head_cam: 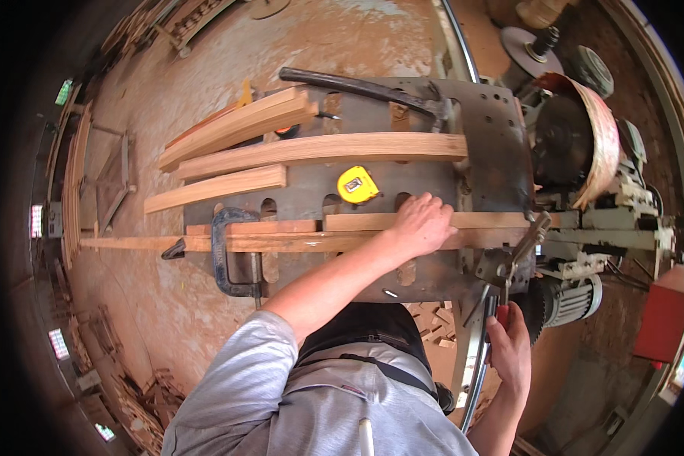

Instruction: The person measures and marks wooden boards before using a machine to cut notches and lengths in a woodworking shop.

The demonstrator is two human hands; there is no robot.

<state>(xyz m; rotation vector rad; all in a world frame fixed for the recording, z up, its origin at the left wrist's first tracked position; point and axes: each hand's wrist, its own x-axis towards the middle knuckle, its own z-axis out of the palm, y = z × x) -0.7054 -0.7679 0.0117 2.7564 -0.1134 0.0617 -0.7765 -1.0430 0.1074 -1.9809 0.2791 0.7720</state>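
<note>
My left hand (424, 225) presses on a wooden strip (490, 220) that lies against a long wooden fence board (285, 243) on the slotted metal table. In my right hand (508, 342) is the red handle of a toggle clamp (518, 251), mounted at the table's right corner; its arm reaches up to the strip's end. A C-clamp (220, 251) grips the board at the left, beside a shorter wooden piece (273, 226). Behind my left hand lies a yellow tape measure (357, 184).
Wooden pieces (319, 149) and a claw hammer (359, 88) lie across the table's far side. A toothed circular saw blade (533, 310) with a motor (573, 301) stands close right of my right hand. Another guarded blade (561, 131) is farther back. Offcuts (442, 325) lie below the table.
</note>
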